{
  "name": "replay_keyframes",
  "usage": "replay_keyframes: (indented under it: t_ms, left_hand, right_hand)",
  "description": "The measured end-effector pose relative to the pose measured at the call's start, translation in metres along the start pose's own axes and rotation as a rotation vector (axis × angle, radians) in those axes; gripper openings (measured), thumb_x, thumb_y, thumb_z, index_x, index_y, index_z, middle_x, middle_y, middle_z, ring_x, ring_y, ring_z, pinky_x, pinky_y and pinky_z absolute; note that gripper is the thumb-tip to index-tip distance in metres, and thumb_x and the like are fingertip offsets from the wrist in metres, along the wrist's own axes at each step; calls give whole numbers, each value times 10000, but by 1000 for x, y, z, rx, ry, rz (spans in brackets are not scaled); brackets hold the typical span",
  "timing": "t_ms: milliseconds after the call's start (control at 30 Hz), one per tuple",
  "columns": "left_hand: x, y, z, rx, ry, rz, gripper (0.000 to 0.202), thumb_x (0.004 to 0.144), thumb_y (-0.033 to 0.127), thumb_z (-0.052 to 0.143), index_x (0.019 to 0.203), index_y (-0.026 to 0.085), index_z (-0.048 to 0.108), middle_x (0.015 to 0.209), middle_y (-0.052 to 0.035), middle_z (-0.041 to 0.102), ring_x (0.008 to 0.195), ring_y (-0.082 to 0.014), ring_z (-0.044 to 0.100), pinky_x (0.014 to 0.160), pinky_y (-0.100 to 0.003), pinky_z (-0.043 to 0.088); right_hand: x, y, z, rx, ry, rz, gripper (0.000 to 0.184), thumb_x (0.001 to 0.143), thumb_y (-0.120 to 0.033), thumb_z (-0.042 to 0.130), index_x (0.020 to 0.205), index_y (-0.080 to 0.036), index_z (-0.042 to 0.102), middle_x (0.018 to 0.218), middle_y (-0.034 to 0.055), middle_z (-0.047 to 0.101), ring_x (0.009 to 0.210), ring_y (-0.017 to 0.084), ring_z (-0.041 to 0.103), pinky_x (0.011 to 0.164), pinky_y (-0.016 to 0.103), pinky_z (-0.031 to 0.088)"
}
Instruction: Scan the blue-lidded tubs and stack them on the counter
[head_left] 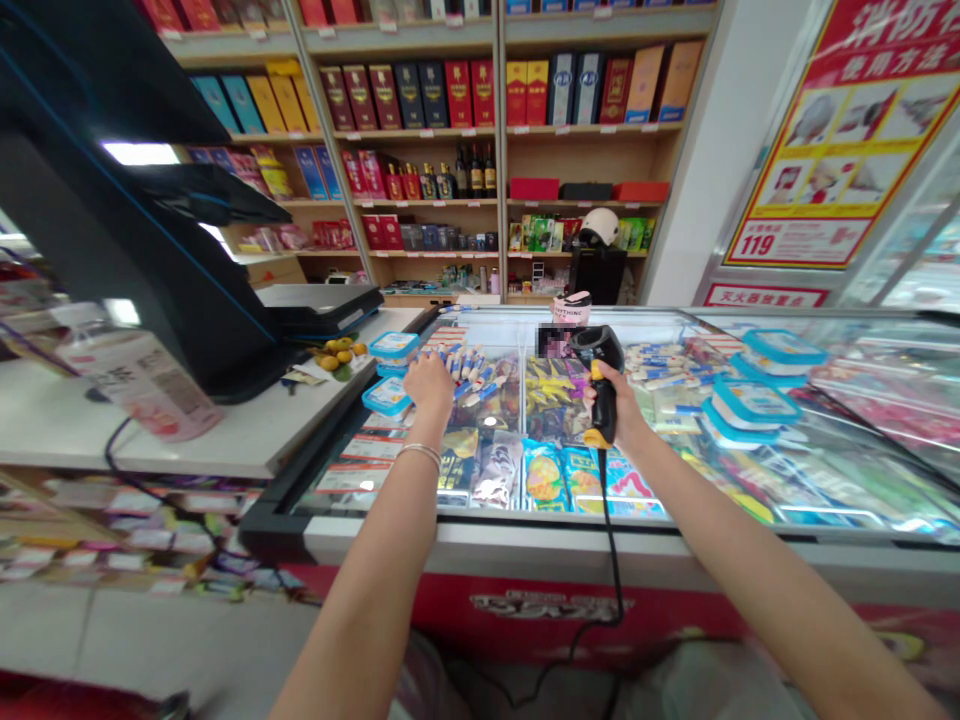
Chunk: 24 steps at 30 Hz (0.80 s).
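My right hand [613,400] is closed round the handle of a black and yellow barcode scanner [598,372], held above the glass lid of a chest freezer [525,530]; its cable hangs down over the freezer's front. My left hand [429,385] reaches over the glass with its fingers curled down onto small blue and white packets [466,362]. I cannot make out whether it holds one. A thin bracelet sits on the left wrist. Blue-lidded tubs [393,348] stand just left of that hand.
A white counter [247,440] at left carries a black register screen [135,230], a drawer unit and small yellow fruit [337,352]. More blue-lidded tubs [754,402] sit on the glass at right. Shelves of boxed goods and bottles fill the back wall. A person in a white helmet [598,228] stands beyond the freezer.
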<state>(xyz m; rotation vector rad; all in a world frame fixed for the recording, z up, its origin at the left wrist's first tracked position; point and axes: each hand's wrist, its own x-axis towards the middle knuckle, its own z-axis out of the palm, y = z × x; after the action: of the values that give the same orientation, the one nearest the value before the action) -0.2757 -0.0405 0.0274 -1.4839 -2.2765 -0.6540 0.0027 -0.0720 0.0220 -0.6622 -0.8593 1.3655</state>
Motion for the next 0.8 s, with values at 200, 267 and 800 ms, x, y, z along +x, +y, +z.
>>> replay_keyframes:
  t_ms: [200, 267, 800]
  left_hand:
    - [2, -1, -5, -18, 32, -7, 385, 926, 147, 314, 1087, 138, 664, 1093, -165, 655, 1105, -294, 579, 859, -376, 490]
    - [-3, 7, -11, -83, 52, 64, 389, 957, 279, 341, 1168, 124, 628, 1168, -182, 630, 1170, -308, 543, 937, -407, 462]
    - [-25, 29, 14, 26, -167, 613, 494, 946, 353, 398, 1425, 242, 441, 1556, -105, 332, 1446, -323, 260, 1171, -601, 139]
  right_hand:
    - [3, 1, -1, 118, -15, 75, 286, 727, -357, 747, 698, -221, 496, 592, -63, 557, 389, 46, 471, 339, 132, 425]
    - [3, 2, -2, 139, -17, 91, 284, 709, -343, 763, 706, -219, 507, 593, -64, 560, 384, 46, 468, 326, 132, 426]
    - [1, -8, 0, 225, 40, 237, 237, 746, -350, 724, 725, -192, 549, 497, -60, 513, 357, 56, 483, 288, 118, 389]
